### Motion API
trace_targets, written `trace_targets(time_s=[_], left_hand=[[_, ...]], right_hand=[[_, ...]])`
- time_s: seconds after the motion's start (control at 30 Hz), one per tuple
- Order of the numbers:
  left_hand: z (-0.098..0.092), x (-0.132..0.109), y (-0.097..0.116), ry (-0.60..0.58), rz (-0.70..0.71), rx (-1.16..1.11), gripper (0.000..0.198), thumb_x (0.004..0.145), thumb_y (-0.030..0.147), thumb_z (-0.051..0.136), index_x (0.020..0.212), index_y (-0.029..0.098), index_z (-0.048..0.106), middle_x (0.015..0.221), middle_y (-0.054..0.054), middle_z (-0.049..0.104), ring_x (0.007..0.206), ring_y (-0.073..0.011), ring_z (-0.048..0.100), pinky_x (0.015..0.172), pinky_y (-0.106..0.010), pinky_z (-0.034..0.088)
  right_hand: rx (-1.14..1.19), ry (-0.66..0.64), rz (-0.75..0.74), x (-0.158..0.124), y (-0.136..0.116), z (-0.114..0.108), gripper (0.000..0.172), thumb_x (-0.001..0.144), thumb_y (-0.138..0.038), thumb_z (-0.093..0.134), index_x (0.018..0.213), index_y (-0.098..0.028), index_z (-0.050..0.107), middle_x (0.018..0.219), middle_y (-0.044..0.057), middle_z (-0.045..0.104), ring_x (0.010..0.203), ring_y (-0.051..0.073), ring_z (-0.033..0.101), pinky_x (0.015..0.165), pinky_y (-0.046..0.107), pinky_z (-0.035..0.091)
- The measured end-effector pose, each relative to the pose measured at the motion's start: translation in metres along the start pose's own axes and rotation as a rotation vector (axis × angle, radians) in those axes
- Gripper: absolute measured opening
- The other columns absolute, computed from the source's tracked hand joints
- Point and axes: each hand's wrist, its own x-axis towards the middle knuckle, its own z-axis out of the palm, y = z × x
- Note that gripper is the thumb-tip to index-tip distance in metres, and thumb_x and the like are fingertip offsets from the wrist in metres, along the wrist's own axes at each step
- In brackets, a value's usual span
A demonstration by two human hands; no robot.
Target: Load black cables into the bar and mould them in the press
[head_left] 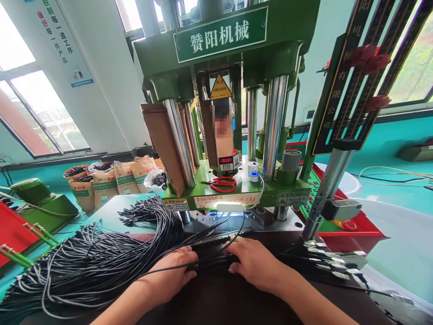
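In the head view, my left hand point(171, 273) is closed with its fingers curled over black cables point(212, 261) at the front of the press. A single cable passes across the back of that hand. To its right, my right hand point(252, 261) is also closed, thumb and fingers on the same bundle; one cable rises from its fingertips toward the press. The fingertips of both hands are partly hidden. At left lies a large heap of black cables point(111, 257). Cable ends with metal plugs point(329, 262) rest at right.
The green press point(223, 40) with steel columns point(275, 126) stands directly ahead. On its ledge are red-handled scissors point(219, 184), a blue-and-white spool point(253, 176) and a lit lamp point(230, 207). A control post point(318, 212) and red tray point(355, 225) stand at right. Sacks point(104, 185) sit behind.
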Motion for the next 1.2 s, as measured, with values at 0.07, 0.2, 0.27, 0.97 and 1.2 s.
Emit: trace_targets(time_s=[0.07,0.2,0.27,0.97,1.2], left_hand=[[0.000,0.001,0.001,0.001,0.002,-0.007,0.019,0.080,0.022,0.056,0.096,0.023,0.064,0.107,-0.004,0.063,0.101,-0.0203,0.057,0.092,-0.030,0.043],[-0.002,0.002,0.007,-0.031,-0.049,0.043,0.011,0.081,0.021,0.054,0.086,0.021,0.064,0.097,-0.004,0.064,0.093,-0.0196,0.059,0.086,-0.030,0.045],[-0.003,0.002,0.010,-0.033,-0.064,0.059,0.012,0.082,0.020,0.052,0.087,0.020,0.063,0.096,-0.004,0.064,0.091,-0.0193,0.059,0.085,-0.029,0.046],[-0.006,-0.007,-0.003,-0.048,-0.031,0.069,0.043,0.088,0.037,0.046,0.126,0.016,0.052,0.136,-0.013,0.052,0.126,-0.0281,0.045,0.106,-0.042,0.036],[0.003,0.004,0.009,-0.015,-0.035,0.009,0.011,0.078,0.031,0.061,0.086,0.024,0.063,0.095,0.000,0.065,0.090,-0.0192,0.060,0.081,-0.028,0.046]], right_hand=[[-0.003,0.011,0.006,0.000,0.001,0.002,0.020,0.076,-0.025,0.068,0.096,-0.023,0.068,0.102,0.004,0.067,0.095,0.023,0.062,0.081,0.030,0.043],[-0.021,0.022,0.010,0.002,0.002,0.004,0.012,0.080,-0.026,0.064,0.091,-0.023,0.067,0.099,0.003,0.067,0.091,0.022,0.063,0.075,0.028,0.042],[-0.033,0.027,0.006,0.004,0.002,0.005,0.008,0.082,-0.024,0.062,0.088,-0.023,0.066,0.098,0.004,0.067,0.088,0.021,0.063,0.073,0.027,0.042],[-0.112,0.123,-0.110,-0.003,-0.009,0.001,0.010,0.090,-0.015,0.047,0.091,-0.016,0.057,0.097,0.009,0.061,0.091,0.024,0.053,0.081,0.034,0.039],[-0.087,-0.040,-0.157,-0.005,-0.004,-0.008,0.013,0.082,-0.027,0.063,0.093,-0.019,0.063,0.098,0.006,0.066,0.092,0.022,0.061,0.076,0.028,0.043]])
